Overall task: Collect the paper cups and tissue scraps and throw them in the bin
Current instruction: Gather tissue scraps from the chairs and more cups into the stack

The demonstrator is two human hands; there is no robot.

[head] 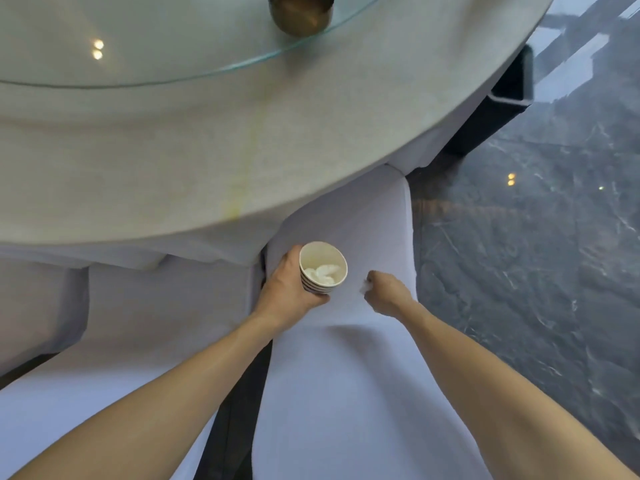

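A stack of paper cups sits in the left hand, just below the worktop's near edge and above a white-covered chair seat. The topmost cup is cream-white inside, tilted a little so its open mouth faces up, and it holds crumpled white tissue scraps lying at the bottom; how many pieces cannot be told. Dark rim bands show on the stack's side, about four nested cups, though the exact count is unclear. The left grip is wrapped around the stack from its 9 o'clock side, thumb at the top edge, fingers curled beneath.

At 3 o'clock from the cups, near but apart, the right hand is pinched closed on one small white tissue scrap, blurred, close to the chair cover.

The round worktop, draped in a pale cloth, fills the frame toward 12 o'clock. On it rests one glass turntable, carrying one brass-coloured round container at the top edge; its contents are out of view. A second white-covered chair stands at 9 o'clock. Dark marbled floor lies at 3 o'clock.
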